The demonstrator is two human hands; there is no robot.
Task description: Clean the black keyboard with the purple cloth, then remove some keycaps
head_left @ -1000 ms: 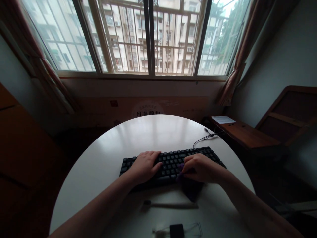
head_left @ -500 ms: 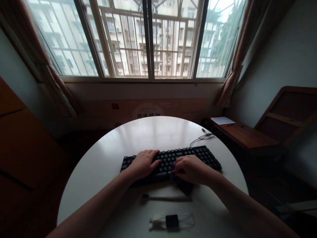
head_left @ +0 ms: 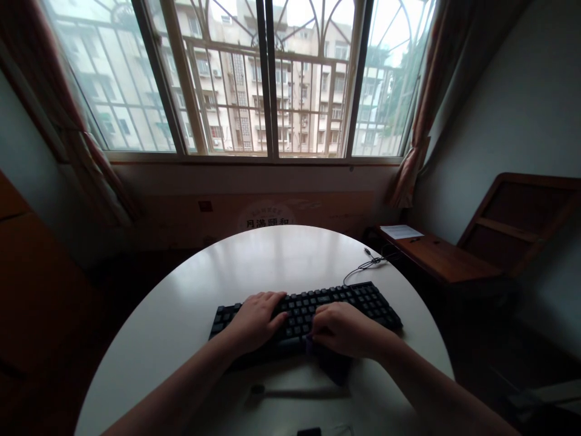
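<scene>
A black keyboard (head_left: 374,303) lies across the white round table, slightly tilted in view. My left hand (head_left: 254,322) rests flat on its left part, fingers outstretched and thumb apart. Over the middle keys, my right hand (head_left: 344,328) is closed on a dark purple cloth (head_left: 334,366). The cloth bunches at the fingertips and hangs over the keyboard's near edge onto the table. Some keys under both hands are hidden. Nearer to me lies a slim stick-like tool (head_left: 302,392) with a dark rounded end, too blurred to name.
The keyboard's cable (head_left: 370,263) lies coiled at the table's (head_left: 149,339) far right edge. A dark object (head_left: 309,432) is cut off at the bottom. To the right stands a wooden chair (head_left: 458,263) with a paper (head_left: 400,232) on its seat. A barred window (head_left: 267,91) is ahead.
My view has tipped upward, so table and keyboard appear lower. The dark object in front is now mostly out of frame. Both hands stay at about the same places on the keyboard.
</scene>
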